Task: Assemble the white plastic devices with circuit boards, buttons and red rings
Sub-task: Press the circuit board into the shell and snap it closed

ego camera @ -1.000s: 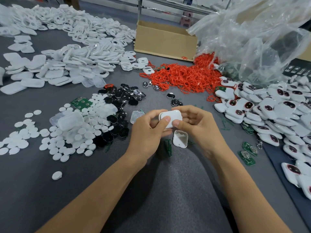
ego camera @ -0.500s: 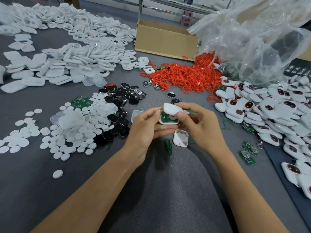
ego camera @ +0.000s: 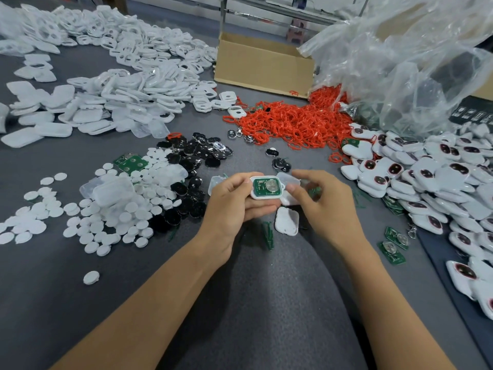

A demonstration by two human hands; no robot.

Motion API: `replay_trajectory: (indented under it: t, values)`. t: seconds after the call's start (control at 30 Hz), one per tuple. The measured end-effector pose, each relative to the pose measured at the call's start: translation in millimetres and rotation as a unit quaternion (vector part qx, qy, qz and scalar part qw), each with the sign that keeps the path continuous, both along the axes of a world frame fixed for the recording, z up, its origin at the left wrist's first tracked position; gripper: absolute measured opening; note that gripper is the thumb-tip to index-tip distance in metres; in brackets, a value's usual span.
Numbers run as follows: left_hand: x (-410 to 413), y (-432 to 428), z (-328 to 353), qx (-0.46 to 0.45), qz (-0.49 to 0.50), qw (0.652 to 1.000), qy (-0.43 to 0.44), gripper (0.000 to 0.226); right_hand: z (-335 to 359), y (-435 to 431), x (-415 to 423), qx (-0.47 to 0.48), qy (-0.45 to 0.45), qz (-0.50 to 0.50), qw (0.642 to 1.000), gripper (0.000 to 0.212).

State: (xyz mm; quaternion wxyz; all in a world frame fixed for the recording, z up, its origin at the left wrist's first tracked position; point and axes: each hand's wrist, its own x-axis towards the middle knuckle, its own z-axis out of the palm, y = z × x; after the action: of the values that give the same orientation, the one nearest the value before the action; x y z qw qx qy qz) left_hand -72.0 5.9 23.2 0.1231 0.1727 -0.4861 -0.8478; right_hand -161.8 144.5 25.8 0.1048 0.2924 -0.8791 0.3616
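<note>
From the head camera, your left hand (ego camera: 234, 204) grips the open white shell (ego camera: 255, 195) by its rim. The green circuit board (ego camera: 262, 187) sits face up inside it, held just above the grey table (ego camera: 240, 303) in front of you. Your right hand (ego camera: 328, 209) pinches the white cover (ego camera: 286, 179) at the shell's right edge.

To close it cleanly, you likely need to match the cover's rounded corners to the shell first. Then press evenly round the rim so the board does not shift.

A spare shell (ego camera: 286, 221) lies just below your hands, so lower them with care. Finished devices (ego camera: 426, 177) crowd your right, and white discs (ego camera: 128, 209) and black buttons (ego camera: 192, 153) your left. The bare cloth nearest you gives the most room.
</note>
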Motion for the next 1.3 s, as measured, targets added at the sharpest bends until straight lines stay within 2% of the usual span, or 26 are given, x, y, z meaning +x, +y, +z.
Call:
replay_trajectory:
  t: [0.07,0.1,0.3,0.47,0.87,1.3]
  values:
    - [0,1,0,-0.008,-0.002,1.000,0.000,0.028,5,-4,5,-0.072,0.035,0.057,0.995,0.018]
    - [0,1,1,-0.008,-0.004,1.000,0.001,0.028,6,-6,7,-0.078,0.048,0.081,0.993,0.017]
    - [0,1,-1,-0.019,-0.010,1.000,-0.007,0.029,5,-6,9,-0.010,0.083,0.113,0.990,0.018]
    - [0,1,0,-0.025,-0.015,1.000,-0.009,0.029,5,-6,11,0.024,0.121,0.123,0.985,0.010]
    - [0,1,1,-0.019,-0.016,1.000,-0.011,0.026,8,-10,16,0.036,0.107,0.122,0.986,0.011]
    - [-1,4,1,-0.061,0.002,0.998,-0.019,0.019,8,-11,16,0.014,0.099,0.133,0.986,0.010]
